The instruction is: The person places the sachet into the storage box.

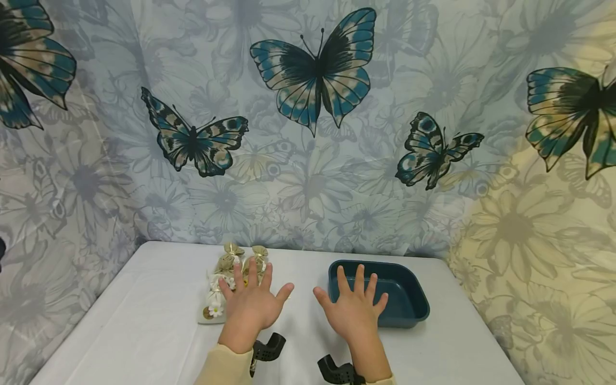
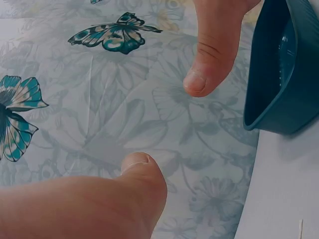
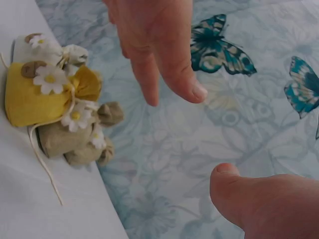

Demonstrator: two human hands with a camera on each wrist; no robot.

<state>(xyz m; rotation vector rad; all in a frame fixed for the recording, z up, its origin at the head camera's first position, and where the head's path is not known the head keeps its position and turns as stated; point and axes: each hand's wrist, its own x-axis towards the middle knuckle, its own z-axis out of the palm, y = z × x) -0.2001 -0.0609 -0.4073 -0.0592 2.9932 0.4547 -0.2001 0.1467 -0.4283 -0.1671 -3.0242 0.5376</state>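
Observation:
Both bare hands hover over the white table with fingers spread and straight, holding nothing. My left hand (image 1: pixel 252 306) overlaps a group of small drawstring sachets in the head view, partly hiding them. Among these are a white sachet (image 1: pixel 215 298) with a daisy, beige sachets (image 1: pixel 227 262) with gathered tops, and a yellow sachet (image 3: pixel 35 102) with a daisy, a wooden button and a loose cord. My right hand (image 1: pixel 353 313) overlaps the left part of a dark teal rectangular basin (image 1: pixel 401 294). Nothing shows inside the visible part of the basin.
A white cloth covers the table (image 1: pixel 144 310). Behind it and at both sides hangs a grey-blue fabric backdrop (image 1: pixel 308 198) printed with flowers and large teal butterflies. Each wrist wears a black camera mount, one at the left wrist (image 1: pixel 269 347).

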